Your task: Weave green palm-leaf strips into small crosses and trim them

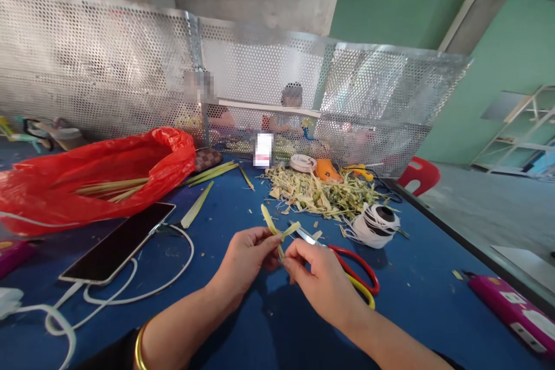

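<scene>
Between my hands is a pale yellow-green leaf strip [269,221], folded or crossed over itself so that two ends stick up and one points down. My left hand [247,254] pinches it near the crossing between thumb and fingers. Lower down, the fingers of my right hand [318,277] are closed on the downward end. Scissors [358,266] with red and yellow handles lie on the table just behind my right hand, which hides part of them. A heap of leaf scraps [312,192] lies beyond my hands.
On the blue table [225,202], a red plastic bag [99,167] holds long strips at the left, near a phone [119,243] with a white cable. White string [375,225] stands right of centre. A purple power strip [511,312] lies far right. A perforated metal screen [260,63] closes the back.
</scene>
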`<state>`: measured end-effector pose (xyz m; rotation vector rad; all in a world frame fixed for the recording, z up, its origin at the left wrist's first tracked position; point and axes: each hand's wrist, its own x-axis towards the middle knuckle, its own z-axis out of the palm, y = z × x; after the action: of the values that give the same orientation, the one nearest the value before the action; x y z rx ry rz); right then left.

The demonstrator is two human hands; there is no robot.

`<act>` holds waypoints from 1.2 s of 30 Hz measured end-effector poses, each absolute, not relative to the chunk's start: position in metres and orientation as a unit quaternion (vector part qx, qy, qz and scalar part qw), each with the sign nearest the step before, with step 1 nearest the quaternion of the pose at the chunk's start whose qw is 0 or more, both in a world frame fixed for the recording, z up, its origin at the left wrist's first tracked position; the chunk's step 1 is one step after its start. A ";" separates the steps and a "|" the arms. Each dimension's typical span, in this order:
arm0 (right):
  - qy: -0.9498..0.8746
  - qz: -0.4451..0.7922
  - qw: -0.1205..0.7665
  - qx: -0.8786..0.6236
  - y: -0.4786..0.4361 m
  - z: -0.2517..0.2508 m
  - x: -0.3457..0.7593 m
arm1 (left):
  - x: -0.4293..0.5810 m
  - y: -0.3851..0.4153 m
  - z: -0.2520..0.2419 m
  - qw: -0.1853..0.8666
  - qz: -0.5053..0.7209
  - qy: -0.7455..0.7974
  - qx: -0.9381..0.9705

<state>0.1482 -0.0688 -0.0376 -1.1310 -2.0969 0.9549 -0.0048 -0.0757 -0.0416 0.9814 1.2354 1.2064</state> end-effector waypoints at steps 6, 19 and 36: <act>-0.615 0.524 0.401 -0.432 -0.054 -0.041 0.147 | -0.005 -0.083 -0.033 0.594 0.475 0.513 0.397; -0.608 0.497 0.442 -0.433 -0.053 -0.043 0.149 | -0.003 -0.080 -0.032 0.566 0.395 0.557 0.462; -0.669 0.461 0.379 -0.443 -0.052 -0.039 0.143 | -0.002 -0.079 -0.052 0.504 0.332 0.542 0.584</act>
<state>0.1430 -0.0523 -0.0387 -1.1324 -1.7089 1.1764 -0.0019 -0.0786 -0.0519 1.4097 1.3087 0.8025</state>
